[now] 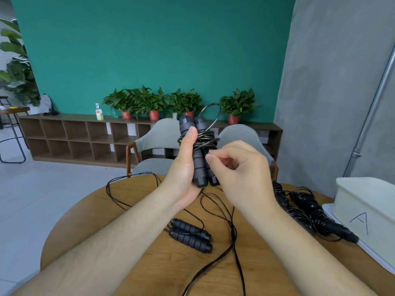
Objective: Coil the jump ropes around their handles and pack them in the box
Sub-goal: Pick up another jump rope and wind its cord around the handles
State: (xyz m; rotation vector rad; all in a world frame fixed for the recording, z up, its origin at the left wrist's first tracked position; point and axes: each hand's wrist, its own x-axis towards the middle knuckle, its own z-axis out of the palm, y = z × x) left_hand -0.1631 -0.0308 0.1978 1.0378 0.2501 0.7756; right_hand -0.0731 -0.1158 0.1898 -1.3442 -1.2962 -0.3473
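Note:
My left hand (183, 167) grips a pair of black ribbed jump rope handles (197, 161) held upright above the table, with black rope coiled around their upper part and one loop (211, 113) sticking up. My right hand (237, 165) pinches the rope beside the handles, fingers curled. A second pair of handles (191, 235) lies on the round wooden table (89, 210), its rope (233, 238) spread loose across the top. Two coiled ropes (307, 212) lie at the right, next to the white box (367, 208) marked with a letter A.
Two grey chairs (158, 142) stand behind the table. A low wooden shelf (77, 137) with potted plants runs along the green wall. The box sits on a white lid or tray (376, 253) at the table's right edge.

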